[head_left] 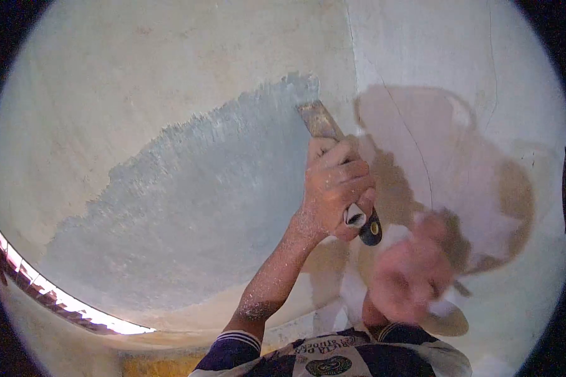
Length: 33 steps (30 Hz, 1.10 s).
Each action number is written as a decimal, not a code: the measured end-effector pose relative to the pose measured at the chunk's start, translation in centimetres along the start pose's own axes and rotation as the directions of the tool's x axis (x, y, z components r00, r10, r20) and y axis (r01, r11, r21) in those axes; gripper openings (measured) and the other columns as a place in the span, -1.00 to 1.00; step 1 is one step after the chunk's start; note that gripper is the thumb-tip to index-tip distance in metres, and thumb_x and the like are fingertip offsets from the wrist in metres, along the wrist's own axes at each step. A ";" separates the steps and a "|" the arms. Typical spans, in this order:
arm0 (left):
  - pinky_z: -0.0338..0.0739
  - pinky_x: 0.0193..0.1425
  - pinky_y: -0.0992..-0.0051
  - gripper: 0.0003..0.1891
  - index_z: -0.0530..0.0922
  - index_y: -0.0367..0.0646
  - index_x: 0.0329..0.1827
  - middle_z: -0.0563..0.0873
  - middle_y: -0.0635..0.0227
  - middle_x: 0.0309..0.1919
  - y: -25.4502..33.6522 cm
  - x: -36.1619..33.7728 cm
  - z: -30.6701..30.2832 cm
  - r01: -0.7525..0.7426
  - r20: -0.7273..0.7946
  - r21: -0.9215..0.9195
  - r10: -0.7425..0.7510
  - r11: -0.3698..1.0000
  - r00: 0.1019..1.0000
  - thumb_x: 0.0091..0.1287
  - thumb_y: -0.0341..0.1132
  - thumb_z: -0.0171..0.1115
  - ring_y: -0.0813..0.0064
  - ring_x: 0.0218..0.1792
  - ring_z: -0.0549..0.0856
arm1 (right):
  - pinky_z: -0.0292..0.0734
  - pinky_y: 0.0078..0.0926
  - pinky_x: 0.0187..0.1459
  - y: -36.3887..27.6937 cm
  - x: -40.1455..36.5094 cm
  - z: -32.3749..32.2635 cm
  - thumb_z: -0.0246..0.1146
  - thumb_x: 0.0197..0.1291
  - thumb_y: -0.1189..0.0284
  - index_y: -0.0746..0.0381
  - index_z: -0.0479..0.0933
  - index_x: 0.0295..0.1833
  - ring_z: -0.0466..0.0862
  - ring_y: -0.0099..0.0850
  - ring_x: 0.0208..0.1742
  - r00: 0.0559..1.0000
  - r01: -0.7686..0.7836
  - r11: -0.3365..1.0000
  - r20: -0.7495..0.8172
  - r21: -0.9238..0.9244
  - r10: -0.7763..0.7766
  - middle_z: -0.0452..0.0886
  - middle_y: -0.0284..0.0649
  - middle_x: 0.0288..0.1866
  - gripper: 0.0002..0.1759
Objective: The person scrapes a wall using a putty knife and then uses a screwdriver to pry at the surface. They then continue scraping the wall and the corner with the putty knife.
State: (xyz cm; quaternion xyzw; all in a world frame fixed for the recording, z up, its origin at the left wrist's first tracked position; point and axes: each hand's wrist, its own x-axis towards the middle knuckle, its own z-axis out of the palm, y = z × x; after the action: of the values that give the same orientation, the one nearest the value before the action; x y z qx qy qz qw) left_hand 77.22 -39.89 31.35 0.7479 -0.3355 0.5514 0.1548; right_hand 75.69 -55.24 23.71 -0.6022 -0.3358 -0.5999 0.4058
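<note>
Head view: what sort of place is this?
Probably a room being renovated, seen close against a wall or ceiling. A pale plastered surface has a rough grey patch, the left hand grips a scraper, and dust coats the forearm.

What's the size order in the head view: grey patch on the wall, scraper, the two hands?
1. grey patch, far the largest.
2. right hand and left hand: look alike; the right is blurred, maybe nearer, so unranked.
3. scraper, mostly hidden in the left hand's grip.
</note>
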 end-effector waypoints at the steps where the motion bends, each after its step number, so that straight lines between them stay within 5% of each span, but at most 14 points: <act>1: 0.29 -0.09 0.18 -0.78 0.63 -0.15 -0.54 0.60 0.37 -0.48 0.1 -0.3 0.1 -0.002 0.000 0.014 0.002 1.000 1.000 -0.20 -0.20 0.28 0.24 -0.29 0.59 | 0.55 0.02 0.03 0.1 -0.1 0.7 0.11 0.33 0.48 0.27 0.44 -0.06 0.61 -0.16 -0.16 1.000 -0.004 0.999 -0.021 0.051 0.005 0.52 -0.14 -0.27 -0.87; 5: 0.30 -0.08 0.16 -0.79 0.63 -0.17 -0.54 0.61 0.35 -0.47 -1.7 0.7 -1.0 -0.033 0.060 0.076 0.028 0.997 0.998 -0.17 -0.21 0.28 0.24 -0.27 0.61 | 0.51 0.04 0.18 1.0 -0.6 4.0 0.27 0.29 0.43 0.28 0.48 -0.01 0.62 -0.07 0.08 0.994 -0.014 0.972 -0.105 0.236 0.040 0.60 -0.04 -0.08 -0.77; 8: 0.29 -0.10 0.15 -0.79 0.62 -0.18 -0.55 0.60 0.34 -0.49 -0.6 1.4 -0.7 -0.048 0.000 -0.016 0.048 0.999 0.999 -0.13 -0.21 0.26 0.24 -0.28 0.60 | 0.47 0.07 0.26 5.1 -0.7 4.3 0.23 0.33 0.36 0.36 0.45 -0.01 0.59 0.06 0.16 0.900 0.273 0.946 -0.394 0.175 -0.187 0.61 0.01 -0.03 -0.71; 9: 0.29 -0.10 0.15 -0.80 0.62 -0.18 -0.55 0.60 0.34 -0.50 -0.2 1.2 -0.6 -0.047 -0.025 -0.019 0.047 0.999 0.999 -0.11 -0.21 0.25 0.24 -0.28 0.59 | 0.46 0.09 0.29 3.3 -1.5 1.7 0.21 0.35 0.34 0.36 0.44 0.01 0.60 0.08 0.15 0.936 0.117 0.869 -0.347 0.481 0.066 0.60 0.02 -0.02 -0.70; 12: 0.29 -0.10 0.14 -0.81 0.61 -0.16 -0.56 0.59 0.35 -0.51 -0.1 0.9 -0.1 -0.033 -0.042 -0.038 0.032 0.999 0.999 -0.08 -0.21 0.25 0.23 -0.30 0.59 | 0.53 0.08 0.04 2.2 0.8 3.5 0.18 0.37 0.26 0.38 0.45 -0.06 0.65 0.00 -0.09 0.945 0.102 0.985 -0.321 0.140 -0.052 0.63 0.01 -0.14 -0.66; 13: 0.29 -0.10 0.14 -0.81 0.62 -0.15 -0.56 0.59 0.36 -0.51 -0.6 0.9 -0.5 -0.014 0.006 -0.054 0.015 0.998 1.000 -0.07 -0.21 0.25 0.23 -0.30 0.59 | 0.53 0.04 -0.05 1.5 2.3 3.8 0.20 0.36 0.25 0.38 0.46 -0.09 0.64 -0.04 -0.16 0.978 0.014 0.968 -0.205 0.252 0.039 0.64 0.01 -0.17 -0.66; 16: 0.28 -0.10 0.15 -0.78 0.62 -0.12 -0.55 0.60 0.38 -0.51 -1.1 2.1 -0.3 -0.040 0.069 0.015 0.039 0.999 0.997 -0.08 -0.15 0.27 0.23 -0.30 0.58 | 0.44 -0.12 -0.29 2.1 1.1 5.7 0.19 0.35 0.31 0.39 0.49 -0.20 0.59 -0.12 -0.30 0.943 0.024 0.969 -0.327 0.245 0.059 0.66 0.08 -0.26 -0.70; 20: 0.27 -0.09 0.18 -0.71 0.63 -0.09 -0.54 0.60 0.41 -0.50 -0.8 0.0 0.5 0.014 -0.074 -0.021 -0.016 1.000 0.997 -0.14 -0.06 0.28 0.25 -0.30 0.56 | 0.51 -0.11 -0.21 0.3 1.8 4.9 0.15 0.35 0.38 0.37 0.51 -0.17 0.60 -0.10 -0.27 0.991 -0.047 0.882 -0.091 0.469 0.101 0.66 0.12 -0.22 -0.77; 23: 0.30 -0.06 0.18 -0.70 0.65 -0.10 -0.51 0.62 0.43 -0.48 -0.6 1.5 -0.4 -0.055 0.054 0.032 0.053 0.998 0.997 -0.15 -0.05 0.24 0.28 -0.27 0.58 | 0.55 -0.08 -0.13 -0.1 1.6 4.9 0.14 0.32 0.38 0.37 0.52 -0.22 0.61 -0.07 -0.25 0.953 -0.204 0.783 -0.064 0.587 0.297 0.68 0.12 -0.22 -0.77; 29: 0.33 -0.07 0.18 -0.67 0.69 -0.10 -0.41 0.64 0.46 -0.41 -0.7 -1.0 -0.1 -0.005 0.019 0.058 0.004 0.998 1.000 -0.12 -0.06 0.22 0.29 -0.20 0.62 | 0.57 -0.05 -0.03 -0.8 1.5 5.1 0.13 0.29 0.25 0.45 0.50 -0.38 0.63 -0.05 -0.21 0.958 -0.221 0.842 -0.051 0.492 0.282 0.70 0.17 -0.20 -0.58; 33: 0.34 -0.05 0.21 -0.70 0.68 -0.09 -0.45 0.66 0.47 -0.43 -0.8 1.2 -0.3 -0.056 -0.067 0.128 0.065 0.990 0.996 -0.15 -0.09 0.24 0.30 -0.24 0.63 | 0.52 -0.09 -0.10 -1.1 3.4 4.5 0.13 0.29 0.26 0.44 0.49 -0.40 0.57 -0.11 -0.29 0.922 -0.350 0.753 0.062 0.558 0.382 0.68 0.08 -0.31 -0.59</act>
State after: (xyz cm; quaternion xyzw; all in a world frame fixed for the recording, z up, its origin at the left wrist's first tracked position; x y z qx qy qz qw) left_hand 77.72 -39.47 32.69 0.7258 -0.3167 0.6020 0.1023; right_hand 76.90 -51.01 27.45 -0.4938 -0.3602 -0.4009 0.6824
